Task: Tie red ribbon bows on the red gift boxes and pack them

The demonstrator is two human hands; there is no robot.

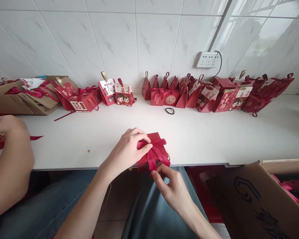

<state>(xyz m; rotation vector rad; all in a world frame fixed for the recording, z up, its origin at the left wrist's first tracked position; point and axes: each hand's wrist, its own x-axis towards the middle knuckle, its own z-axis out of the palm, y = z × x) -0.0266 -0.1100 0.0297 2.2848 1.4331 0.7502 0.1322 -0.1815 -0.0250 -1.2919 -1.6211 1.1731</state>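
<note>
A small red gift box (153,136) sits at the front edge of the white table, partly over it. On its top is a bow of crimson ribbon (157,153) with loops and hanging tails. My left hand (133,142) pinches the bow near its knot, thumb and fingers closed on the ribbon. Below it, my right hand (170,184) pinches the lower end of a ribbon tail between thumb and finger. The box's near side is partly hidden by the ribbon and my hands.
Finished-looking red boxes (171,98) line the wall. A cardboard tray (37,101) with ribbons stands at the left, where a co-worker's arm (12,152) reaches over another red box. An open carton (254,192) is at right. A black hair tie (169,111) lies on the white table (201,136).
</note>
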